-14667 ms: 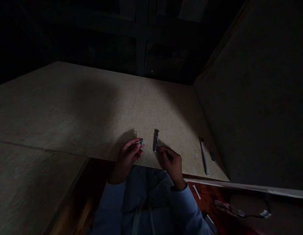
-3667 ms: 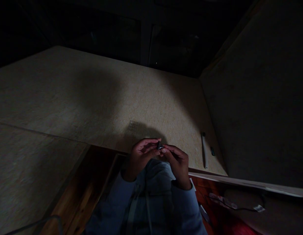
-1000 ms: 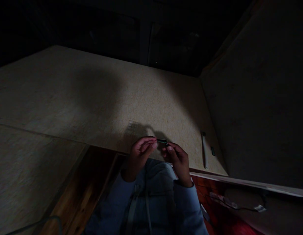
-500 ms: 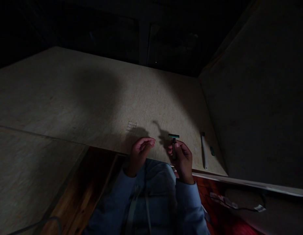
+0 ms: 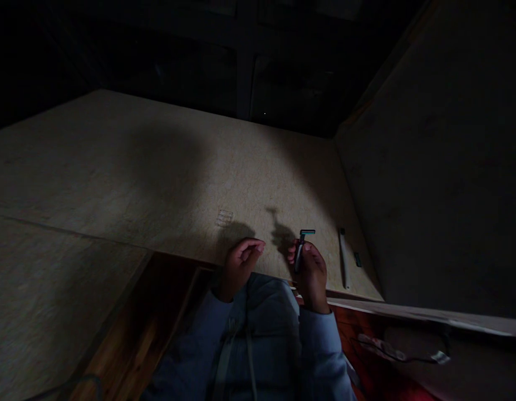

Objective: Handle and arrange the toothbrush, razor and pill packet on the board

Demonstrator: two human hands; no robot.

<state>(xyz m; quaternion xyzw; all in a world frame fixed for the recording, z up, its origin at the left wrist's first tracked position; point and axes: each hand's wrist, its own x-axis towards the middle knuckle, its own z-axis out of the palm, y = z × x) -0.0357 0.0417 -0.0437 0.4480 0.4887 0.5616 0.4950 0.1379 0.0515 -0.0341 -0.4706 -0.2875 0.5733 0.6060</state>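
While your right hand (image 5: 313, 268) grips the razor (image 5: 299, 255) below its blade (image 5: 308, 231), hold your closed left hand (image 5: 238, 266) clear, at nine o'clock.

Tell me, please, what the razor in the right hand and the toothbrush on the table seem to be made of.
The razor looks like plastic, perhaps part metal: its dark handle catches a glossy gleam. The toothbrush is probably plastic, its pale handle smooth and even, perhaps matte, showing no strong gleam.
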